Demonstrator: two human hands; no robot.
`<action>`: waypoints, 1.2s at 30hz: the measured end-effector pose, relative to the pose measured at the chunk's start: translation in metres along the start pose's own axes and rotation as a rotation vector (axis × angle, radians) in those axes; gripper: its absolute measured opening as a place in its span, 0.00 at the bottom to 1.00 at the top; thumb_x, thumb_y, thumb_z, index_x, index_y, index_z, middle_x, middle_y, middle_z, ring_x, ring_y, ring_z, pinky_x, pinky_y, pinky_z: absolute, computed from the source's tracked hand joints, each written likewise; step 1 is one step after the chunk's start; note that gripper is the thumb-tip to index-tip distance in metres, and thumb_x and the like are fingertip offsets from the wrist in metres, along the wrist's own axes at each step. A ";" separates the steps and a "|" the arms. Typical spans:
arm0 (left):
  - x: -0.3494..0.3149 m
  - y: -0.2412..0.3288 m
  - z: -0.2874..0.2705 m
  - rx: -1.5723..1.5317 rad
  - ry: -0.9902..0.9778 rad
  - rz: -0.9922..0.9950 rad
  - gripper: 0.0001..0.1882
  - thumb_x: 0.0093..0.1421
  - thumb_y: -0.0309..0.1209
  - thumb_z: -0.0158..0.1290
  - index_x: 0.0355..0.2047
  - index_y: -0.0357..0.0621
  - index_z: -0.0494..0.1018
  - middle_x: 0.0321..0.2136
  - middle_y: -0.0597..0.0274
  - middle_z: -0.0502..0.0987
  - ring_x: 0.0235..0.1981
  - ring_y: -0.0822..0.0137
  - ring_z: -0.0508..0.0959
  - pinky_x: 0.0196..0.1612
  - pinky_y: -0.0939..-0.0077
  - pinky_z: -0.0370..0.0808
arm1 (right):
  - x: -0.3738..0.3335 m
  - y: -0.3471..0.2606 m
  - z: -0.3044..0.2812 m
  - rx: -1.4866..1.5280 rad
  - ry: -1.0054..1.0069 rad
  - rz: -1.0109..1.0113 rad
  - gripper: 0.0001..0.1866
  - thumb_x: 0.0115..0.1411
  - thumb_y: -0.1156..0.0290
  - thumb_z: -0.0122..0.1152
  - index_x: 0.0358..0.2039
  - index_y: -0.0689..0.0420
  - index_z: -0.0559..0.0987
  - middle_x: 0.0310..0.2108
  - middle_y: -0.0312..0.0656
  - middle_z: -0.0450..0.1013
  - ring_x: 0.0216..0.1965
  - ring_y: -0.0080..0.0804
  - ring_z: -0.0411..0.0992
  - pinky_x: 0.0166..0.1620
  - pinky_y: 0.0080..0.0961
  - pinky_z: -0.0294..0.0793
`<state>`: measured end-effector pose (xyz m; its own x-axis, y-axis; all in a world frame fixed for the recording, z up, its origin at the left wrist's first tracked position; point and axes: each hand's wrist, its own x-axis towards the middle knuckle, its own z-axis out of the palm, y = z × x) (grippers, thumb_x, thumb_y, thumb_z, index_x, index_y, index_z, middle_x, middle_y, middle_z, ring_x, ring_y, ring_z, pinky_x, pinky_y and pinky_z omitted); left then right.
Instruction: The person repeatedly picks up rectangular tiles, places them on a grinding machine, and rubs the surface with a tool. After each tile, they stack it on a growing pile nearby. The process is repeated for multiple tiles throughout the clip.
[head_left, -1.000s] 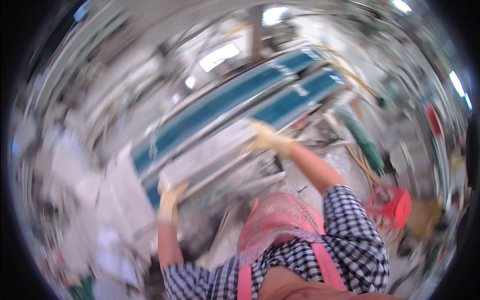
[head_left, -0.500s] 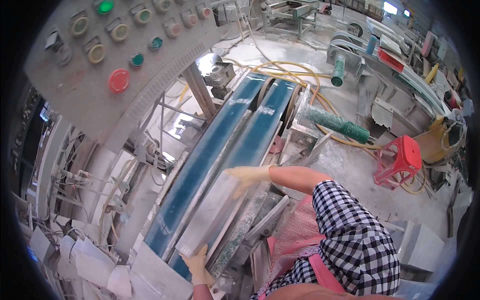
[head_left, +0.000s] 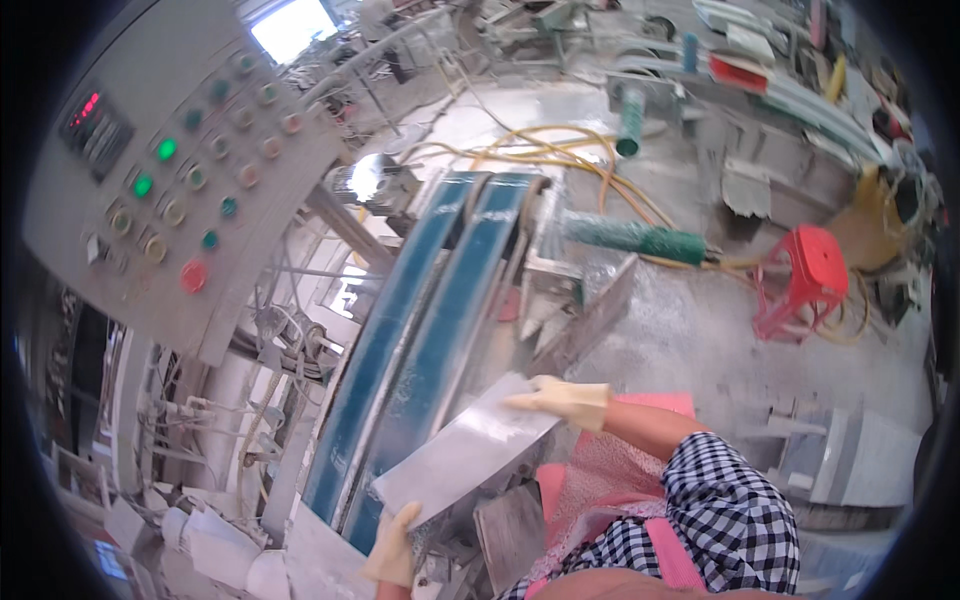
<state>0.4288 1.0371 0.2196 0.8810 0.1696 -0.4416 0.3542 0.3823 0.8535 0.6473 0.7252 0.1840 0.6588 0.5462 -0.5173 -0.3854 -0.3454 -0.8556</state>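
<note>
Cream-gloved, gripping a long pale slab with the left hand at its near left end and the right hand at its far right end. Holding it aslant beside the right edge of two blue conveyor belts, cannot tell whether touching. Working with a grey control panel at left, a red stool at far right.

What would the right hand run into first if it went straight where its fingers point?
The pale slab that the right hand is holding. Just past it, leftward, lies the nearer blue belt, though the hand might pass above that; depth is unclear.
</note>
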 end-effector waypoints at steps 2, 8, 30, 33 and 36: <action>0.005 -0.022 0.064 0.138 0.190 -0.061 0.37 0.55 0.29 0.58 0.64 0.33 0.61 0.56 0.52 0.73 0.56 0.55 0.74 0.60 0.63 0.69 | -0.053 0.041 -0.047 0.174 -0.043 0.060 0.37 0.57 0.42 0.65 0.53 0.64 0.78 0.50 0.48 0.77 0.52 0.34 0.73 0.54 0.32 0.71; 0.086 -0.118 0.238 0.312 -0.206 -0.249 0.36 0.54 0.33 0.58 0.62 0.32 0.63 0.57 0.48 0.71 0.56 0.55 0.73 0.60 0.62 0.68 | -0.242 0.200 -0.156 0.099 0.678 -0.073 0.38 0.56 0.36 0.62 0.55 0.56 0.78 0.49 0.41 0.77 0.51 0.31 0.73 0.53 0.28 0.69; 0.034 -0.371 0.838 1.284 -1.961 -0.510 0.37 0.59 0.42 0.61 0.62 0.31 0.64 0.56 0.49 0.73 0.58 0.59 0.71 0.61 0.67 0.65 | -0.485 0.378 -0.093 1.586 2.219 0.013 0.32 0.64 0.52 0.62 0.54 0.70 0.74 0.51 0.48 0.75 0.53 0.30 0.72 0.55 0.24 0.69; 0.002 -0.416 0.855 1.459 -1.978 -0.615 0.41 0.59 0.43 0.61 0.65 0.31 0.60 0.60 0.47 0.70 0.63 0.58 0.67 0.65 0.67 0.61 | -0.488 0.406 -0.074 1.697 2.350 0.108 0.36 0.61 0.53 0.66 0.56 0.73 0.71 0.52 0.50 0.74 0.55 0.32 0.71 0.57 0.25 0.68; -0.027 -0.463 0.858 1.555 -1.961 -0.598 0.44 0.59 0.43 0.62 0.67 0.32 0.56 0.62 0.47 0.67 0.65 0.57 0.65 0.66 0.66 0.59 | -0.508 0.438 -0.069 1.812 2.343 0.199 0.35 0.61 0.55 0.67 0.56 0.72 0.71 0.53 0.50 0.73 0.56 0.32 0.70 0.59 0.25 0.66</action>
<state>0.5104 0.0766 0.0740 -0.4472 -0.5385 -0.7142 -0.3525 -0.6277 0.6941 0.1880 0.2439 0.0734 -0.4997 -0.5098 -0.7003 0.3900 0.5895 -0.7074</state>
